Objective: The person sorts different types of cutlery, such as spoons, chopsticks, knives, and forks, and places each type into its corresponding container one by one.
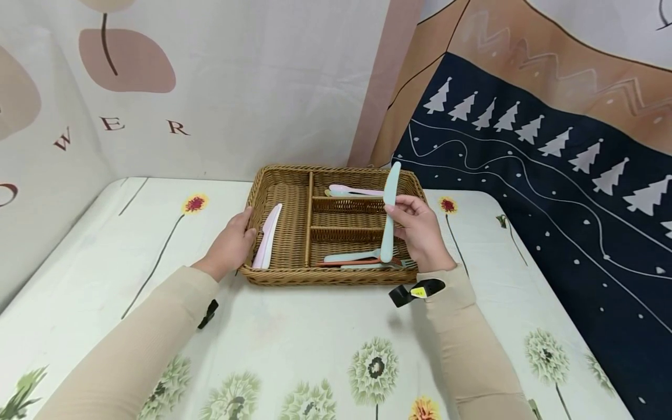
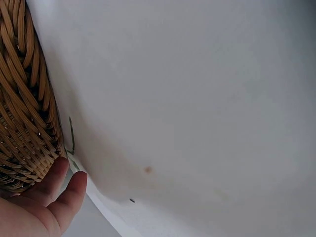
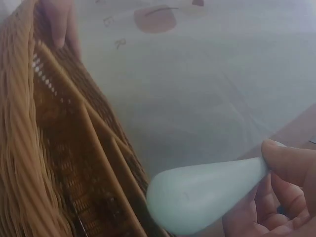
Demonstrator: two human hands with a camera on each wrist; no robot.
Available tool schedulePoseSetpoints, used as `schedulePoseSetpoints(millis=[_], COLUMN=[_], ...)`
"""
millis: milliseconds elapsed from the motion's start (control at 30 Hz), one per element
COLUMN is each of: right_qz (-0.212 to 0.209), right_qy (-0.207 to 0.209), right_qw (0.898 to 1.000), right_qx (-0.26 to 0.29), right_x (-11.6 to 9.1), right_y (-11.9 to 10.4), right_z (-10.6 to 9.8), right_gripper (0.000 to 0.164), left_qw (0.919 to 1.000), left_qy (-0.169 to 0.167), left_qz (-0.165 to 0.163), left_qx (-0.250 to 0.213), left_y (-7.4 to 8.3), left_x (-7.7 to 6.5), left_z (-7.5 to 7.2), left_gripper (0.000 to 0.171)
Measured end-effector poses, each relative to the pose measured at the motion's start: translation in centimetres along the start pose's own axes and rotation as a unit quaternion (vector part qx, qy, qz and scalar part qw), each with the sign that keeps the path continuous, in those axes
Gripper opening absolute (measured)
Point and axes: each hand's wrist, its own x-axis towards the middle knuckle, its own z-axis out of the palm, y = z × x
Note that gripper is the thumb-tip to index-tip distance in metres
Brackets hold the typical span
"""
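A brown wicker tray [image 1: 278, 277] with wooden dividers stands on the table. My left hand [image 1: 228, 244] grips its left rim. Upright between the thumb and fingers of my right hand [image 1: 420, 230] is a pale mint-green table knife [image 1: 388, 236], pinched near its middle above the tray's right side. Its wide rounded handle [image 3: 190, 200] shows large in the right wrist view. In the long left compartment lie a pink knife [image 1: 262, 244] and a white one beside it. Forks, mint [image 1: 349, 256] and orange [image 1: 343, 263], lie in the front right compartment, and a pink spoon [image 1: 349, 189] in the back one.
A white tablecloth [image 1: 310, 326] with printed flowers covers the table under the tray. Behind hangs a pale printed cloth [image 1: 252, 87], and a dark blue cloth with white trees [image 1: 504, 175] drops along the right edge.
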Motion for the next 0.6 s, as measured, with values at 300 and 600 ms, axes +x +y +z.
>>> schedulePoseSetpoints(millis=[300, 600], right_qz=[0.022, 0.042], right_qy=[-0.014, -0.024], right_qw=[0.999, 0.998], right_qx=[0.021, 0.038], right_x=[0.4, 0.8], right_y=[0.3, 1.0], right_z=[3.3, 5.7], right_gripper=[0.015, 0.012], left_qw=[1.0, 1.0], left_qy=[0.003, 0.005], left_qz=[-0.001, -0.003], left_qx=[0.002, 0.004], left_y=[0.1, 0.0], left_x=[0.0, 0.0], left_z=[0.0, 0.1], left_gripper=[0.059, 0.059])
